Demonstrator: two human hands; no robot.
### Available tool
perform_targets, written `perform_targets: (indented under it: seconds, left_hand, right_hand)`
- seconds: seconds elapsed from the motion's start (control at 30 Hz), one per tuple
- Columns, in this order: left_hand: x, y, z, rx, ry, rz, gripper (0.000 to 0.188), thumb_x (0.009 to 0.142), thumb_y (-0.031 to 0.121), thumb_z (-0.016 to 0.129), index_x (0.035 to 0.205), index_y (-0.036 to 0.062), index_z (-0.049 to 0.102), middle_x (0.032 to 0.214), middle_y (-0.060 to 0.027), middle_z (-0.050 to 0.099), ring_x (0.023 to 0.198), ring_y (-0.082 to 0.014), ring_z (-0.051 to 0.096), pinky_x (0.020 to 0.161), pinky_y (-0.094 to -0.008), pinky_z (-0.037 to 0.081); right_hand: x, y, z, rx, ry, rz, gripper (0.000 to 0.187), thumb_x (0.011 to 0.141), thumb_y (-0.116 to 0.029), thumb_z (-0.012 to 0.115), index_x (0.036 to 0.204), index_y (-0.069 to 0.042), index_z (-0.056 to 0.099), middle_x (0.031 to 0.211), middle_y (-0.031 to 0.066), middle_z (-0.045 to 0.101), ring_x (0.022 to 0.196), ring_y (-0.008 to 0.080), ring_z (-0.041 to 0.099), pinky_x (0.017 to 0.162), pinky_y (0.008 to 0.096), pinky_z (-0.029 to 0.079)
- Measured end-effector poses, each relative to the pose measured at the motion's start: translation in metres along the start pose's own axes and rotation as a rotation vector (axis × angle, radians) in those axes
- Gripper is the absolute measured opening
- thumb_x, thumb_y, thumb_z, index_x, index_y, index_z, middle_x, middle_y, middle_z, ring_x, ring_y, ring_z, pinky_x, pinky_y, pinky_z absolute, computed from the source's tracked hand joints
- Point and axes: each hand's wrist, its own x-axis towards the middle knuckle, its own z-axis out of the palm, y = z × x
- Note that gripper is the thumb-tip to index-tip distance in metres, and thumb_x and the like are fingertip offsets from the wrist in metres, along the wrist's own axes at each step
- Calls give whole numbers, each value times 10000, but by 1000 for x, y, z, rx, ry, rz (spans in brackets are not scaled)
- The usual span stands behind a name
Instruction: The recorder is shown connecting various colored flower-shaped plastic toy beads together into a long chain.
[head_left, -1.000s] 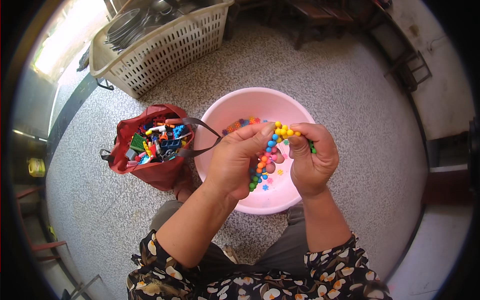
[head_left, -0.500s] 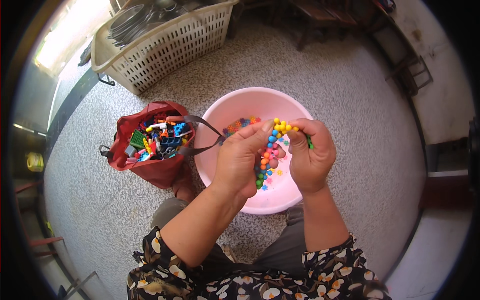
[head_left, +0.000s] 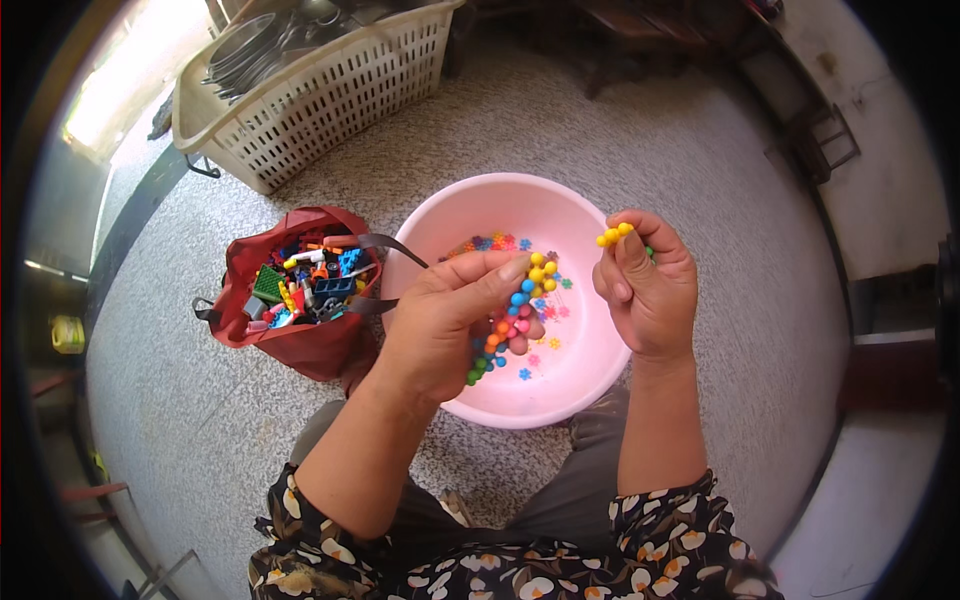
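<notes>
My left hand (head_left: pixel 440 315) is closed on a chain of knobbly plastic beads (head_left: pixel 518 299), held over the left part of a pink basin (head_left: pixel 480 400). Yellow, blue, pink, orange and green stretches follow one another down the chain; its yellow end pokes up past my thumb and fingertips. Above the basin's right rim, my right hand (head_left: pixel 655 290) pinches a yellow knobbly bead piece (head_left: pixel 614 235) between thumb and forefinger. A bit of green shows behind that thumb, mostly hidden. Loose flower-shaped bead pieces (head_left: pixel 500 243) in several colours lie on the basin's bottom.
Left of the basin stands a red fabric bag (head_left: pixel 290 350) full of mixed building bricks, its dark strap (head_left: pixel 395 245) reaching over the basin's rim. Farther back is a cream slatted plastic basket (head_left: pixel 320 120) holding metal pans. Dark wooden furniture (head_left: pixel 640 40) stands at the far right.
My hands have moved apart, the left toward the left and the right toward the right. The yellow beads that ran between them are now separated, some in each hand.
</notes>
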Motion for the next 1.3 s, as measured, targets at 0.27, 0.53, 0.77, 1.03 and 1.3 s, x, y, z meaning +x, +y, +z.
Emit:
perform_targets:
  seconds: [0.27,0.53,0.77,1.03,1.3]
  left_hand:
    - [-9,1,-2,34,-90,-82,235,840,109,539,1007,-55,561,814,-150,610,603,-183,604,501,-246,493]
    - [-7,-1,1,138,-136,-86,208,821,90,569,973,-52,572,769,-126,608,582,-140,589,504,-219,488]
    - [-5,-2,1,198,-129,-96,207,820,98,574,965,-51,574,737,-111,606,562,-127,581,498,-209,479]
    - [-1,-6,0,246,-49,-147,200,816,98,577,950,-51,587,732,-122,609,546,-135,579,464,-211,468]
    - [0,-12,-5,73,-20,-225,204,803,82,592,959,-50,597,762,-101,611,563,-128,585,474,-216,484]
  right_hand:
    - [-10,-8,-6,-161,-144,44,162,817,-104,596,921,19,575,666,9,531,504,37,419,447,174,343]
    - [-12,-15,-11,-245,-258,94,120,793,-64,614,876,19,592,744,25,571,631,55,497,567,174,413]
    - [-15,-19,-10,-474,-334,43,100,771,-18,612,866,13,605,823,46,600,782,105,551,708,221,437]
    - [-9,-16,-11,-731,-440,-263,100,734,-18,647,827,10,626,730,72,607,678,130,574,618,238,446]
    - [-8,-13,-8,-622,-436,-126,93,724,-9,649,812,15,631,719,63,613,658,125,574,596,229,444]
